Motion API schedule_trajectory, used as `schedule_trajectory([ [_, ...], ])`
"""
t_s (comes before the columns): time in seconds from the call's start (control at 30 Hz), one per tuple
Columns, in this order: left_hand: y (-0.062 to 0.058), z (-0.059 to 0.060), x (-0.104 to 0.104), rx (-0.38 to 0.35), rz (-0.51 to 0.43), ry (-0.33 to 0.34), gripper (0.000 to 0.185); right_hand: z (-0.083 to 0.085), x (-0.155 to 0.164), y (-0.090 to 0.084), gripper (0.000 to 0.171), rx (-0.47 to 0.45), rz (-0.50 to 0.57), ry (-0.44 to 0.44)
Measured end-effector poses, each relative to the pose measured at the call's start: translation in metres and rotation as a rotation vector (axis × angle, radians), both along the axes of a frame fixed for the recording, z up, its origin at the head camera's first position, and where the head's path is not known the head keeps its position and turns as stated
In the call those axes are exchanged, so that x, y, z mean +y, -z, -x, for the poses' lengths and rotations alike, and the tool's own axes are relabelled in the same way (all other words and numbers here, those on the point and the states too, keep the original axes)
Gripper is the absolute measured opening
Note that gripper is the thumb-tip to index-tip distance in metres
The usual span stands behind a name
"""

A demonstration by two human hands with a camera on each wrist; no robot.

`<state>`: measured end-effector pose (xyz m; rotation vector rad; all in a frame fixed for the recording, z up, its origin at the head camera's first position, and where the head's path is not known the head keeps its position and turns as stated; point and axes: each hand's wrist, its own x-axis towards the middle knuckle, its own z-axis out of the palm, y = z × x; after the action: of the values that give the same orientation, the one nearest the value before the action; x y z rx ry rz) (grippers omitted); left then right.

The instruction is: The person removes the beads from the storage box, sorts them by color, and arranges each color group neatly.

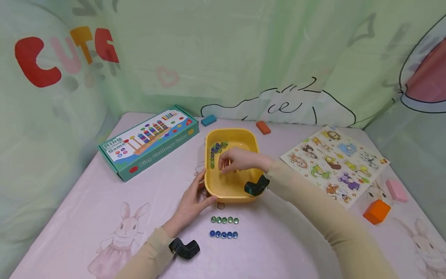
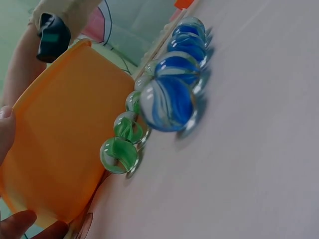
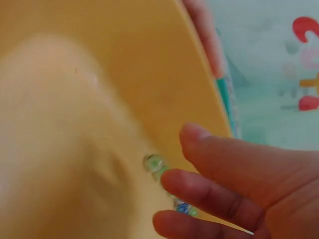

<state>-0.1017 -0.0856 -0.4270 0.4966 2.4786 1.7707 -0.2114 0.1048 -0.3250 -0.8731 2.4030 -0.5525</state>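
Observation:
A yellow tub (image 1: 251, 141) stands mid-table with several green and blue marbles (image 1: 217, 149) gathered in its far left corner. My right hand (image 1: 226, 167) reaches down inside the tub, its fingers (image 3: 214, 186) loosely spread with nothing between them and a few marbles (image 3: 155, 162) just beyond. Cupping the tub's near left corner from outside is my left hand (image 1: 203, 190). In the left wrist view its fingertips (image 2: 20, 226) touch the tub wall (image 2: 65, 139). In front of the tub lie a row of green marbles (image 1: 224, 220) and a row of blue marbles (image 1: 223, 234).
A teal ring game box (image 1: 150, 141) lies at the left. A blue block (image 1: 208, 120) and an orange block (image 1: 263, 127) sit behind the tub. On the right are an animal puzzle board (image 1: 334, 162), an orange cube (image 1: 376, 211) and a pink block (image 1: 396, 190).

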Motion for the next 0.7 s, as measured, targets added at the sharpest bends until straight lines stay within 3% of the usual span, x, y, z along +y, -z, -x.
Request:
schedule_trajectory([
  [0.2, -0.001, -0.001, 0.0, -0.004, 0.001, -0.001, 0.084, 0.012, -0.005, 0.012, 0.007, 0.057, -0.026, 0.025],
  [0.37, -0.022, -0.009, 0.002, -0.038, 0.007, 0.005, 0.083, 0.018, -0.014, 0.019, 0.011, 0.092, -0.081, 0.064],
  [0.43, -0.024, -0.01, 0.003, -0.051, 0.006, 0.007, 0.083, 0.019, -0.018, 0.021, 0.013, 0.104, -0.1, 0.064],
  [0.6, -0.001, 0.0, 0.002, -0.02, 0.003, -0.004, 0.085, 0.022, -0.026, 0.026, 0.017, 0.141, -0.153, 0.052],
  [0.7, 0.002, 0.001, 0.0, -0.001, 0.001, -0.006, 0.085, 0.022, -0.031, 0.026, 0.02, 0.152, -0.179, 0.056],
])
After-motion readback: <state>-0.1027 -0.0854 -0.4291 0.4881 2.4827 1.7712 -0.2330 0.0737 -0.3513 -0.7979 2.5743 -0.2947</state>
